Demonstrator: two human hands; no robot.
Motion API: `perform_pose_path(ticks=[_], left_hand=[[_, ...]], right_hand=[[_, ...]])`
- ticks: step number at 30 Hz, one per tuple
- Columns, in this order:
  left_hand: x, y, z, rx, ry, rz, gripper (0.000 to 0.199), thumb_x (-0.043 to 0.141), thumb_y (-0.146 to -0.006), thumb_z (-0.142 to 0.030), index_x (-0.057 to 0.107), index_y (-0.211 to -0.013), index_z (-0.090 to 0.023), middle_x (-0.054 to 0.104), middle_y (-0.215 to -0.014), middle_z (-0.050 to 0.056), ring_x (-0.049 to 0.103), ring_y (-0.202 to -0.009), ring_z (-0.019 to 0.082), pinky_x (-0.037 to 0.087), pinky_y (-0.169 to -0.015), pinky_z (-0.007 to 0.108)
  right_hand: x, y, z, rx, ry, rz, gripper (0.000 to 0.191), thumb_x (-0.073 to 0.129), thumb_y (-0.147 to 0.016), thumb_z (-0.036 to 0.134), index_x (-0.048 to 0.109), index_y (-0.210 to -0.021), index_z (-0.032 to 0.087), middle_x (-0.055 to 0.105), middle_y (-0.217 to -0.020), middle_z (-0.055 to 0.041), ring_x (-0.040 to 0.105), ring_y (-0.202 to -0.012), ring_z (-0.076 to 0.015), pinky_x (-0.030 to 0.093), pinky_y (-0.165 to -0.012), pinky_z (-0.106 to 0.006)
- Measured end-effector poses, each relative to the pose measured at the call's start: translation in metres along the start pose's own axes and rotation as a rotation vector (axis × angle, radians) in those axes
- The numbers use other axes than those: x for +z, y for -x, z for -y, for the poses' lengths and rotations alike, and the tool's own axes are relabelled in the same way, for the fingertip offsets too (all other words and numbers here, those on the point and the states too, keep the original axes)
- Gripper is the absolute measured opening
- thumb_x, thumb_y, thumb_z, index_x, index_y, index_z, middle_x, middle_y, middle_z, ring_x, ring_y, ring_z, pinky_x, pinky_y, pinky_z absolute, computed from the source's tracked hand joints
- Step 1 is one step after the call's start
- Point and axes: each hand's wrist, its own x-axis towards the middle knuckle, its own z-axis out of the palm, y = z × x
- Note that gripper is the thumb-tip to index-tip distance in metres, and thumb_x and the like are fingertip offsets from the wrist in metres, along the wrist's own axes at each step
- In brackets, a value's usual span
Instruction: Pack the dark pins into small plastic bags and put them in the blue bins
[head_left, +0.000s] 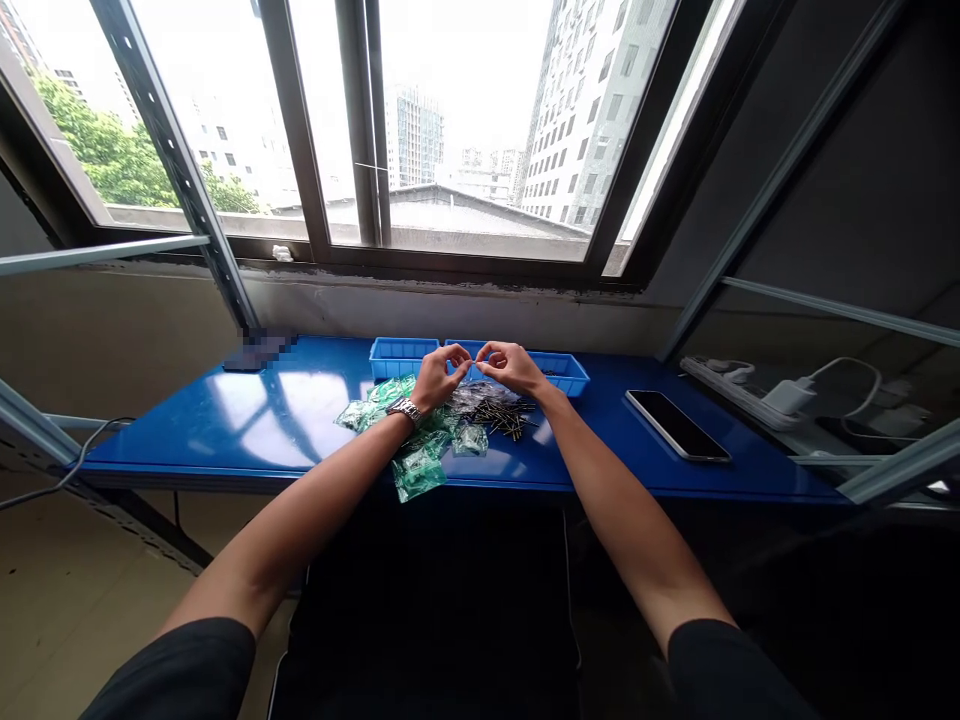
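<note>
My left hand (pixel 442 376), with a metal watch at its wrist, is pinched closed above the blue table. Close beside it, fingertips nearly touching, my right hand (pixel 511 367) is pinched too. Whatever lies between the fingertips is too small to name. Under and in front of my hands are green-printed plastic packets (pixel 420 468), a heap of clear plastic bags (pixel 474 394) and a pile of dark thin screw-like pieces (pixel 508 418). Behind them stand a blue tray (pixel 405 350) on the left and another blue tray (pixel 574 376) on the right, partly covered by my hands.
A phone (pixel 677 425) lies on the right of the blue table (pixel 262 420). Farther right, a white power strip (pixel 739 392) holds a plugged-in charger (pixel 789 395) with a cable. A dark, blurred item (pixel 259 352) sits at the back left. Metal posts flank the table; windows are behind.
</note>
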Motion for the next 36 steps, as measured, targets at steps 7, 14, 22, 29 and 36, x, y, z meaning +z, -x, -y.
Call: perform_pose_path(ticks=[7, 14, 22, 29, 36], left_hand=[[0.000, 0.000, -0.002, -0.002, -0.020, -0.006, 0.012, 0.064, -0.093, -0.028, 0.069, -0.088, -0.019, 0.073, -0.087, 0.003, 0.064, -0.079, 0.017, 0.045, -0.069, 0.030], [0.001, 0.000, 0.001, 0.004, -0.028, -0.012, 0.014, 0.068, -0.093, -0.032, 0.071, -0.087, -0.020, 0.072, -0.084, 0.004, 0.063, -0.079, 0.019, 0.047, -0.069, 0.031], [0.001, 0.000, 0.002, 0.051, -0.058, 0.051, 0.016, 0.069, -0.095, -0.035, 0.073, -0.088, -0.020, 0.071, -0.084, 0.004, 0.061, -0.082, 0.019, 0.047, -0.072, 0.031], [0.002, 0.001, 0.003, 0.040, -0.055, 0.065, 0.022, 0.067, -0.096, -0.039, 0.072, -0.088, -0.019, 0.071, -0.085, 0.005, 0.061, -0.083, 0.020, 0.046, -0.069, 0.031], [0.003, 0.000, 0.002, 0.030, -0.045, 0.031, 0.021, 0.067, -0.096, -0.038, 0.071, -0.086, -0.020, 0.073, -0.085, 0.005, 0.061, -0.082, 0.020, 0.046, -0.068, 0.032]], right_hand=[[0.002, 0.002, -0.001, 0.004, 0.014, -0.005, 0.028, 0.069, -0.084, 0.044, 0.068, -0.086, 0.016, 0.051, -0.061, 0.0025, 0.043, -0.055, -0.0117, 0.037, -0.053, -0.026], [0.001, 0.005, 0.001, -0.033, 0.055, -0.082, 0.026, 0.069, -0.083, 0.043, 0.068, -0.086, 0.016, 0.050, -0.061, 0.0029, 0.042, -0.054, -0.0116, 0.037, -0.053, -0.026], [0.007, 0.005, 0.007, -0.076, 0.048, -0.134, 0.033, 0.072, -0.083, 0.049, 0.069, -0.089, 0.017, 0.051, -0.062, 0.0025, 0.042, -0.055, -0.0118, 0.038, -0.054, -0.026], [0.008, 0.005, 0.007, -0.094, 0.051, -0.130, 0.036, 0.072, -0.084, 0.052, 0.069, -0.089, 0.016, 0.050, -0.061, 0.0028, 0.042, -0.054, -0.0115, 0.037, -0.053, -0.026], [0.005, 0.006, 0.009, -0.078, 0.061, -0.164, 0.032, 0.072, -0.084, 0.050, 0.069, -0.088, 0.018, 0.047, -0.059, 0.0038, 0.040, -0.054, -0.0119, 0.035, -0.053, -0.026]])
